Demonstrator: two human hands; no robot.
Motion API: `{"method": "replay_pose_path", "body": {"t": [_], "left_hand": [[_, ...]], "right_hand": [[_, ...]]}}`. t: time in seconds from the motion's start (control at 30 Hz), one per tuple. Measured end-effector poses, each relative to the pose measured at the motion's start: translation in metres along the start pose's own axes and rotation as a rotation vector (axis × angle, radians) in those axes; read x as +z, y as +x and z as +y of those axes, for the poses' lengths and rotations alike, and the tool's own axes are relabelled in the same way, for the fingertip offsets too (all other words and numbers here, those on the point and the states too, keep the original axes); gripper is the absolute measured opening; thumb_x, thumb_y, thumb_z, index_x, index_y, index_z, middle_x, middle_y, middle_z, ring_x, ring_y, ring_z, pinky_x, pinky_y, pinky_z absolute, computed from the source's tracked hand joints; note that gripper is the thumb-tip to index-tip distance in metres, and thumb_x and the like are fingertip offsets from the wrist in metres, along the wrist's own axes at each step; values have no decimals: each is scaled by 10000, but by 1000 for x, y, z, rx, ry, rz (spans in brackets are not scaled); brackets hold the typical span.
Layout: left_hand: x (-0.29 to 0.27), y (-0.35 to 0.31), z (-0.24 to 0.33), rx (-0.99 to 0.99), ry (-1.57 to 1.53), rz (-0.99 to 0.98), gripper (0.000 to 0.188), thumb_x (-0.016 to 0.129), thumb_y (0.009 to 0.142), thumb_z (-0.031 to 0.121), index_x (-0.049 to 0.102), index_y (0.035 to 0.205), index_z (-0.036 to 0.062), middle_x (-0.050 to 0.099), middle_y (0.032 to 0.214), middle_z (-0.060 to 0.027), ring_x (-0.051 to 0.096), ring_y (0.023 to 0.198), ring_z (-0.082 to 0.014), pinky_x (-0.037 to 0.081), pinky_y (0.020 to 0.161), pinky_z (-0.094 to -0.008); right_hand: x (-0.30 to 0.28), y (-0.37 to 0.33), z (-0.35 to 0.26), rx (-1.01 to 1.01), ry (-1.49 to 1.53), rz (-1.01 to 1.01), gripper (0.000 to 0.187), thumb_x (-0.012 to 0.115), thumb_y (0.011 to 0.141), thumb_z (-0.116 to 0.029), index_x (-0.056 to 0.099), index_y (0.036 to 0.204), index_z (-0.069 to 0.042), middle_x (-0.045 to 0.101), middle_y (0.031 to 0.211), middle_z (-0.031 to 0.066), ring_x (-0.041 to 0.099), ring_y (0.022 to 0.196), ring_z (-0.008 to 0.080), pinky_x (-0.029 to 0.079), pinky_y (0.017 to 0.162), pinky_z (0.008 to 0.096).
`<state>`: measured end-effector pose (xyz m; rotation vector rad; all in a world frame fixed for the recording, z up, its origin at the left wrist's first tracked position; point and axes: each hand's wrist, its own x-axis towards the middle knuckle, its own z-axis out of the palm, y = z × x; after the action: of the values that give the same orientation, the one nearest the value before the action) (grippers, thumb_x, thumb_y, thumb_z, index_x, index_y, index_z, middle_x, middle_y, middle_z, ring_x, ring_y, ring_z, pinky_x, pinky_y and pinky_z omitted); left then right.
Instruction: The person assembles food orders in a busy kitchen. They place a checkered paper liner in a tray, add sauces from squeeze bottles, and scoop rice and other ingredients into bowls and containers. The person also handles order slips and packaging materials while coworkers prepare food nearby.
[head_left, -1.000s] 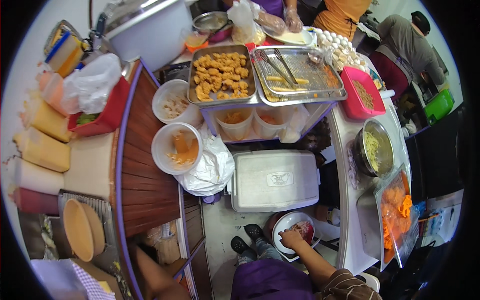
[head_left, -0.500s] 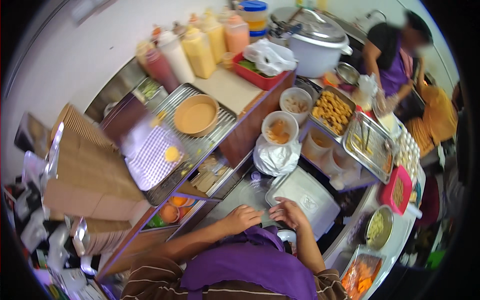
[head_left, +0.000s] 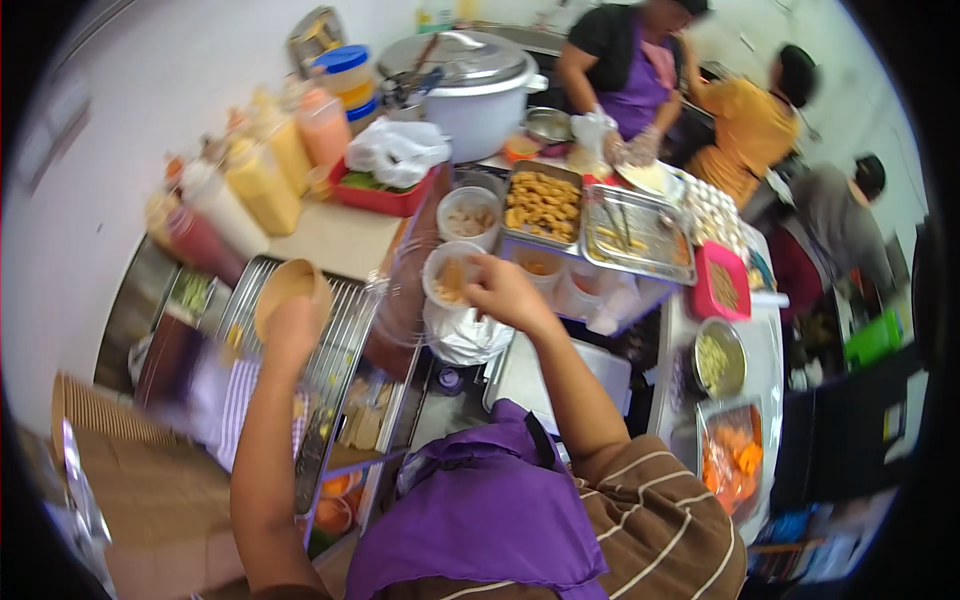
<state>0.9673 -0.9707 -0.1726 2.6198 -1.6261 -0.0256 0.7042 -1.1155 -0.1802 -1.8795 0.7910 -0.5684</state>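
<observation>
On the ribbed metal rack (head_left: 343,312), a round, smooth tan bowl (head_left: 292,277) is partly hidden by the motion-blurred left grip (head_left: 292,328), which lies over its near side; whether those fingers are closed on it cannot be told. Farther right, the right grip (head_left: 502,292), fingers curled, hides the right rim of a translucent plastic tub (head_left: 430,272); contact is unclear. Crinkled white plastic (head_left: 465,340) bulges just below the tub.
</observation>
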Motion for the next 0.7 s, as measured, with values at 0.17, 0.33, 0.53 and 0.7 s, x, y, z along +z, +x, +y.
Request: {"method": "replay_pose_path", "body": {"t": [0.17, 0.33, 0.53, 0.7], "left_hand": [[-59, -9, -5, -10, -96, 207, 69, 504, 713, 41, 543, 752, 1, 557, 754, -244, 537, 769, -414, 422, 660, -458], [-45, -11, -24, -36, 10, 141, 68, 508, 701, -7, 543, 759, -3, 563, 759, -241, 550, 767, -407, 431, 660, -453], [4, 7, -60, -24, 180, 66, 115, 453, 733, -16, 564, 761, -3, 588, 753, -225, 582, 761, -377, 454, 666, -437], [-2, 17, -53, -109, 190, 76, 123, 447, 743, 5, 568, 765, 4, 591, 763, -221, 584, 769, -375, 457, 664, -437]], "right_hand": [[64, 44, 5, -99, -106, -39, 543, 593, 636, -151, 468, 1120, 58, 593, 866, 251, 598, 817, 336, 473, 720, 379], [135, 79, 17, -23, -74, -184, 542, 586, 633, -131, 463, 1121, 71, 578, 935, 261, 581, 888, 340, 459, 772, 388], [153, 93, 14, -45, -258, -237, 508, 587, 679, -165, 466, 1127, 42, 559, 994, 258, 549, 938, 355, 447, 797, 400], [118, 70, -1, -123, -372, -92, 466, 581, 742, -215, 454, 1134, 3, 550, 961, 211, 561, 887, 347, 461, 747, 410]]}}
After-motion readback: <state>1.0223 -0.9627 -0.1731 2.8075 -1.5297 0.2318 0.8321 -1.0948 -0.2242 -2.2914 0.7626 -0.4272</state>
